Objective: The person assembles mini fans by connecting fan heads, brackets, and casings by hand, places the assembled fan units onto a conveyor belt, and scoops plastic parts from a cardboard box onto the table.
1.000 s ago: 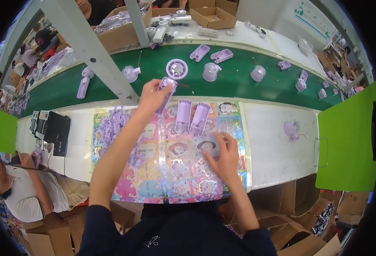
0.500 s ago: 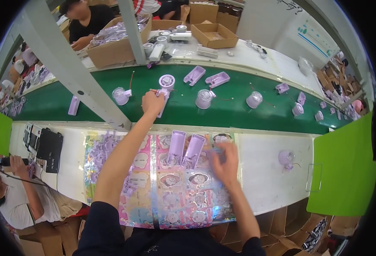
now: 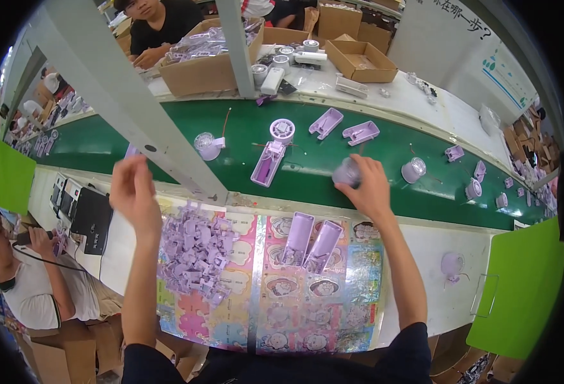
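Observation:
My right hand (image 3: 373, 191) reaches over the green belt, its fingers closed round a round, clear-and-lilac fan head (image 3: 346, 173). On the left, my left hand (image 3: 135, 195) is raised beside the slanted post, fingers loosely bent and apart, nothing visible in them. A lilac shell piece (image 3: 131, 150) shows just behind its fingertips. Between the hands, a lilac handheld fan (image 3: 282, 130) lies on the belt with its handle (image 3: 268, 168) open. Two lilac handle shells (image 3: 299, 238) (image 3: 323, 244) lie side by side on the colourful mat, left of my right forearm.
Small lilac parts (image 3: 199, 249) form a pile on the mat (image 3: 231, 326). More fan heads (image 3: 413, 169) and shells (image 3: 326, 123) sit along the belt (image 3: 307, 169). A slanted metal post (image 3: 147, 121) stands at left. Across the belt sits a person (image 3: 157, 32); another (image 3: 39, 275) works at left.
My left hand has left the fan on the belt and moved left. My right hand has gone from above the mat to the belt and taken hold of a fan head. The view has shifted.

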A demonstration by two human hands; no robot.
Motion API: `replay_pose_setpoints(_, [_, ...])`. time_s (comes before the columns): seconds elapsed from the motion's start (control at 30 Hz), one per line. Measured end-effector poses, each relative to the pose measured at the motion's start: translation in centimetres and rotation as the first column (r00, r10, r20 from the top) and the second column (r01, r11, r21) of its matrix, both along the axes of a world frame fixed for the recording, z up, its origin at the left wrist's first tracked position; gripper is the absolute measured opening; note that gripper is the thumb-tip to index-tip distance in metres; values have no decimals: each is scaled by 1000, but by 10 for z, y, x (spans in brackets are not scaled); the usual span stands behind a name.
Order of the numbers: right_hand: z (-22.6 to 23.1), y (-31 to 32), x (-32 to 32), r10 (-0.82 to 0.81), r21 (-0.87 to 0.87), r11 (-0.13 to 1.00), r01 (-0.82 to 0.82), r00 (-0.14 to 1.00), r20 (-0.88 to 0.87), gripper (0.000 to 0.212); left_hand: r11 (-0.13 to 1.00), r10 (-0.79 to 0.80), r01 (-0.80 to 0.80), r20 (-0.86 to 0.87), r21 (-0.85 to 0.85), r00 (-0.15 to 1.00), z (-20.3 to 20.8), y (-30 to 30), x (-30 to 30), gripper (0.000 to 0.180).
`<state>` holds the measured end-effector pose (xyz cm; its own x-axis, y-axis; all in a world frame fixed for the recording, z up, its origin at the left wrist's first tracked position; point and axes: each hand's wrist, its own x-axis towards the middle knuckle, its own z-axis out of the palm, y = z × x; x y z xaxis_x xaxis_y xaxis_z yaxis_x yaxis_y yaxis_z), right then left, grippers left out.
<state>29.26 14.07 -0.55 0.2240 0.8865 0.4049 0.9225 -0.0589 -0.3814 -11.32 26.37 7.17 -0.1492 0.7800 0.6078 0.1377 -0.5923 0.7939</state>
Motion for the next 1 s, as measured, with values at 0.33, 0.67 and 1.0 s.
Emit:
replay_pose_setpoints(0.33, [53, -142, -31, 187, -409, 902, -137, 979, 85, 71, 952, -303, 166, -712, -258, 633, -125, 159, 24, 62])
replay_pose_setpoints(0.67, [51, 33, 52, 126, -124, 988, -96, 956, 266, 43, 968, 120, -178, -291, -180, 949, -79, 47, -46, 52])
replay_pose_setpoints(1.0, [11, 186, 0, -57, -506, 853, 129, 986, 155, 67, 964, -251, 257, -521, -63, 816, -66, -210, -21, 68])
